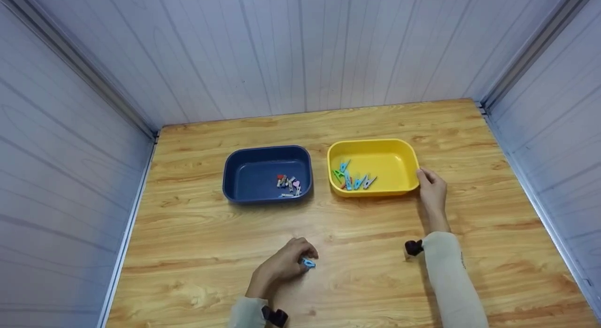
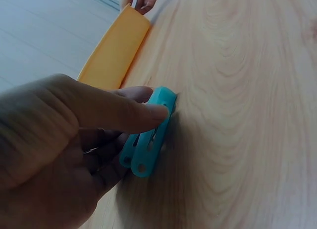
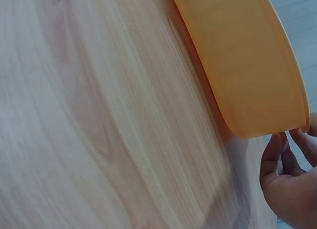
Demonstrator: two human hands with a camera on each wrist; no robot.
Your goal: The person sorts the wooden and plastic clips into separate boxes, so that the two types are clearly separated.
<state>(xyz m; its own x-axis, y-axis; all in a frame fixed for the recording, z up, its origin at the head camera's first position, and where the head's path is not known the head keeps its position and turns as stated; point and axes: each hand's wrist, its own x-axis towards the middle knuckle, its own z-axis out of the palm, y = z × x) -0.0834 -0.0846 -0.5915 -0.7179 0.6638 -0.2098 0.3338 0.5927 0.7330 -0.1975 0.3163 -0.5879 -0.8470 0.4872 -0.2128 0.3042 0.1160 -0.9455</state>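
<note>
Between thumb and fingers my left hand (image 1: 287,261) pinches a light blue clothespin (image 2: 154,135), just over the table in front of the two bins. The fingers behind the clothespin are partly hidden in the left wrist view. At the right end of the yellow bin (image 1: 392,192), my right hand (image 1: 432,191) grips the rim, fingers against the outer wall in the right wrist view. Inside that bin, at its left, lie several blue clothespins (image 1: 348,180), a green clothespin (image 1: 337,175) and a reddish piece partly covered by them.
Left of the yellow bin stands a dark blue bin (image 1: 244,196). Several small wooden clips (image 1: 290,184), some with red or pink hearts, lie at its right side. Pale panel walls (image 1: 300,50) border the wooden table (image 1: 202,234) at the back and both sides.
</note>
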